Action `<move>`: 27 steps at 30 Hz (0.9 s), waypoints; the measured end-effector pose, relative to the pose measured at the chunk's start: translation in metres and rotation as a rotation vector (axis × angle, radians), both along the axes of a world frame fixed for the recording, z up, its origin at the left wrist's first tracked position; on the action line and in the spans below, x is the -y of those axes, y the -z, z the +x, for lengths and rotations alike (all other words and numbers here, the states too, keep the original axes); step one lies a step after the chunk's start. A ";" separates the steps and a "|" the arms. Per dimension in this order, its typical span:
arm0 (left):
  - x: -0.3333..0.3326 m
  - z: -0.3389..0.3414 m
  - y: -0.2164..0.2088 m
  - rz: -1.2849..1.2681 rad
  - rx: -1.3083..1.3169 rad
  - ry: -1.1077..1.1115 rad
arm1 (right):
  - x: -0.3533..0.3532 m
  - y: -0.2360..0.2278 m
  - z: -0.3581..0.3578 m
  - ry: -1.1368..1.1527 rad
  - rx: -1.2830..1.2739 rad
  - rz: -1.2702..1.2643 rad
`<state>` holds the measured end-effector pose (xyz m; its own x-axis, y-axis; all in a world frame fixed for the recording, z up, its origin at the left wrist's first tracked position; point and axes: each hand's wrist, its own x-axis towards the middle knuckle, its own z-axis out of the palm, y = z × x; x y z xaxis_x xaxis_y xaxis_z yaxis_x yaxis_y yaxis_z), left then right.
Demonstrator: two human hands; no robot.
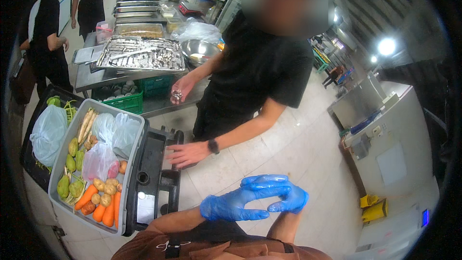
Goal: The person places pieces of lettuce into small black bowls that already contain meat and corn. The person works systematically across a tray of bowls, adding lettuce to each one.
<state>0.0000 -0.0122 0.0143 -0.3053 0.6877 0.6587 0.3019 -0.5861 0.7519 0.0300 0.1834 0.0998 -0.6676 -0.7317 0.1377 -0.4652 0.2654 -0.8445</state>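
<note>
Both of my hands wear blue gloves and meet in front of my brown apron. My left hand (pixel 233 205) has its fingers stretched out, with the thumb apart, and holds nothing. Against its fingertips rests my right hand (pixel 294 198), fingers extended and overlapping the left ones, also without any object. A gap shows between the two palms. Nearest to them on the left is a black cart (pixel 149 163) carrying a grey bin (pixel 136 156). In the bin lie carrots (pixel 109 215), potatoes (pixel 110 188), green chayotes (pixel 63 186), white roots (pixel 86 124) and knotted plastic bags (pixel 127 135).
A co-worker in black (pixel 260 72) stands ahead, one hand (pixel 188 154) by the cart, the other holding small pieces. Behind are a steel table with a foil-lined tray (pixel 142 54), a metal bowl (pixel 199 50) and a green crate (pixel 125 103). Two more people stand far left.
</note>
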 end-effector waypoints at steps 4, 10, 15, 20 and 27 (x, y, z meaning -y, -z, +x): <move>-0.001 -0.010 0.006 0.080 -0.083 -0.168 | 0.000 0.015 -0.012 0.023 -0.015 -0.036; -0.001 -0.021 -0.011 0.026 0.277 -0.006 | -0.002 0.023 -0.015 0.248 0.262 -0.112; -0.017 -0.017 0.004 0.060 0.290 -0.145 | -0.020 0.003 0.001 0.634 0.192 -0.344; -0.019 -0.008 0.005 0.025 0.477 -0.104 | -0.089 -0.030 0.006 1.067 -0.067 -0.503; -0.043 0.015 0.000 0.022 0.550 -0.127 | -0.127 -0.021 0.049 0.615 0.096 -0.364</move>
<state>0.0150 0.0311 0.0145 -0.6876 0.6105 0.3931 -0.0615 -0.5883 0.8063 0.0786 0.3107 0.1210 -0.9653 -0.1386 0.2214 -0.2414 0.1498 -0.9588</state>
